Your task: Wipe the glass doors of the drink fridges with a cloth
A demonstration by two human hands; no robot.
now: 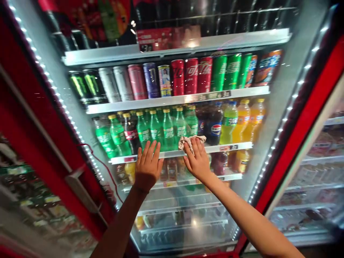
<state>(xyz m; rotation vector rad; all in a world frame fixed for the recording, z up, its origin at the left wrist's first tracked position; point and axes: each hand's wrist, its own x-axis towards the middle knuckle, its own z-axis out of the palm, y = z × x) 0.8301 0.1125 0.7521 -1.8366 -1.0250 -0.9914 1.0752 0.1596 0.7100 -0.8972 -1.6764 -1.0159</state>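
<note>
With our left hand (147,167) spread flat on the glass door (194,223) and our right hand (199,163) holding a crumpled cloth (184,143) against it, before the green bottles (168,130), we may drop this cloth if our pressure becomes too weak.

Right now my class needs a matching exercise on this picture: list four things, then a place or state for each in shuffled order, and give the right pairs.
1. Crumpled cloth
2. Left hand
3. Red cans
4. Orange bottles

A. On the shelf above the green bottles
B. Beside the yellow-green bottle
C. Under the right hand
D. Holding nothing

1-C; 2-D; 3-A; 4-B
</note>
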